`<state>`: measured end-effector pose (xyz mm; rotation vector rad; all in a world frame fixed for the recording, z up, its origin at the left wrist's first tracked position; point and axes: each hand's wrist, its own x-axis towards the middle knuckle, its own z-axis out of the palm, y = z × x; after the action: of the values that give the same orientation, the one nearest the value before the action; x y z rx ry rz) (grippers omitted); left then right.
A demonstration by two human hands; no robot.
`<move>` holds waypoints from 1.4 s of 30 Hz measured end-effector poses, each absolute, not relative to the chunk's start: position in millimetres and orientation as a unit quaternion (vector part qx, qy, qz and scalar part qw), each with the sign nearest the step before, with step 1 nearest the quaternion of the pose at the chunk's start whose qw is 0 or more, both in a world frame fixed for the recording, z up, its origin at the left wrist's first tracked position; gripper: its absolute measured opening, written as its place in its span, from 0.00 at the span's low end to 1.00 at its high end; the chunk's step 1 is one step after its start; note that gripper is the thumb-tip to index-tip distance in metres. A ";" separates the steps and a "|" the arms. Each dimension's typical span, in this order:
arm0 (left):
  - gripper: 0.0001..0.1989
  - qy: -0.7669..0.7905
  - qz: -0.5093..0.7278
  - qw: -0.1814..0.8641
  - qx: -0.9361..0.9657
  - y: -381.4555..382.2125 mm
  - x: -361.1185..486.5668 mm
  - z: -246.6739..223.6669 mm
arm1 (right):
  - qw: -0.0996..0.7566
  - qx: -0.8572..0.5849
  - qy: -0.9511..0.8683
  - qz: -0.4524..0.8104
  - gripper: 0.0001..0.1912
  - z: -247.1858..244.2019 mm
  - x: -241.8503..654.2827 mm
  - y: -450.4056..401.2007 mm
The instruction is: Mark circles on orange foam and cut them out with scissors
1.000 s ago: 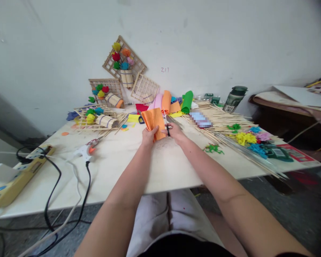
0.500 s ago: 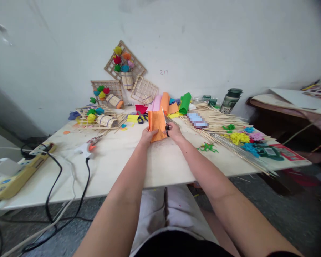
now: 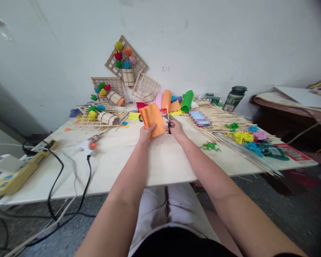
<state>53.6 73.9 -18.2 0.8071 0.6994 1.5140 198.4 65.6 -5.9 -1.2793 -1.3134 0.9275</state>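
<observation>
An orange sheet (image 3: 154,119), folded or doubled at its left side, is held up over the middle of the table. My left hand (image 3: 147,134) is closed on its lower left edge, thumb on the front face. Black-handled scissors (image 3: 169,125) are in my right hand (image 3: 176,130), just right of the sheet, blades pointing up and away. Whether the fingertips of my right hand touch the sheet's edge is hard to tell. Behind the sheet lie rolls of orange (image 3: 166,100), pink (image 3: 158,99) and green (image 3: 187,101) material.
A hot glue gun (image 3: 87,145) and a yellow power strip (image 3: 24,171) with cables are at left. Stick lattices with flowers (image 3: 127,66) lean on the wall. Thin sticks (image 3: 219,119), a phone (image 3: 200,118), a dark bottle (image 3: 234,99) and colourful clippings (image 3: 243,137) are at right.
The orange sheet has tilted and shifted left, away from the scissors. The scissors, which were at its right edge, now stand apart from it. The view has shifted slightly.
</observation>
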 end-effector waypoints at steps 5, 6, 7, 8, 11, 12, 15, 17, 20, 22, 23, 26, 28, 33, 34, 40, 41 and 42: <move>0.13 0.300 0.709 0.573 0.283 78.9 51.9 -14.4 | 0.469 -0.550 -0.536 0.436 0.15 5.2 202.4 49.5; 0.12 0.304 0.718 0.564 0.271 80.5 51.1 -14.2 | 0.450 -0.544 -0.550 0.446 0.15 4.9 205.2 48.4; 0.11 0.310 0.725 0.557 0.261 82.0 50.3 -14.1 | 0.434 -0.534 -0.564 0.456 0.15 4.0 208.4 47.9; 0.10 0.316 0.731 0.549 0.252 83.3 49.4 -14.0 | 0.418 -0.520 -0.580 0.467 0.15 3.0 211.7 47.6; 0.09 0.336 0.744 0.530 0.230 86.4 46.5 -13.6 | 0.373 -0.478 -0.624 0.493 0.15 2.0 220.3 46.5; 0.09 0.342 0.746 0.525 0.225 87.1 45.6 -13.3 | 0.363 -0.469 -0.634 0.496 0.15 2.9 222.4 45.6; 0.09 0.352 0.753 0.516 0.206 88.3 42.7 -12.5 | 0.322 -0.454 -0.665 0.498 0.15 7.8 226.4 42.0; 0.09 0.345 0.757 0.519 0.196 88.8 41.0 -12.1 | 0.294 -0.452 -0.681 0.497 0.16 11.2 227.9 40.1; 0.09 0.332 0.762 0.525 0.183 89.1 39.6 -11.4 | 0.261 -0.457 -0.697 0.487 0.17 13.9 229.1 38.8; 0.09 0.327 0.763 0.530 0.173 88.6 39.8 -10.5 | 0.245 -0.465 -0.704 0.478 0.18 14.0 228.8 38.7; 0.09 0.326 0.762 0.533 0.169 88.3 40.2 -10.0 | 0.239 -0.467 -0.706 0.476 0.18 13.6 228.3 38.8; 0.08 0.324 0.753 0.550 0.158 86.7 42.2 -8.1 | 0.238 -0.464 -0.707 0.478 0.19 10.9 225.0 39.2; 0.09 0.324 0.746 0.564 0.145 85.5 43.6 -6.7 | 0.248 -0.463 -0.704 0.478 0.19 8.5 221.7 39.4; 0.11 0.331 0.727 0.587 0.130 83.7 46.0 -4.0 | 0.281 -0.465 -0.685 0.485 0.18 4.3 214.3 37.9; 0.10 0.334 0.724 0.590 0.131 83.6 46.4 -3.7 | 0.288 -0.463 -0.681 0.489 0.18 3.9 213.5 37.6; 0.06 0.356 0.707 0.597 0.135 83.3 48.4 -2.9 | 0.307 -0.459 -0.660 0.510 0.17 1.3 212.2 38.8; 0.06 0.356 0.706 0.598 0.133 83.2 48.4 -2.7 | 0.309 -0.460 -0.658 0.510 0.17 1.0 212.1 39.0; 0.06 0.356 0.705 0.599 0.131 83.0 48.4 -2.6 | 0.311 -0.461 -0.655 0.511 0.16 0.9 211.8 39.1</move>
<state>48.4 83.0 -2.6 0.3042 0.8245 1.6354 211.8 39.1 0.9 -1.2166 -1.7289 1.3498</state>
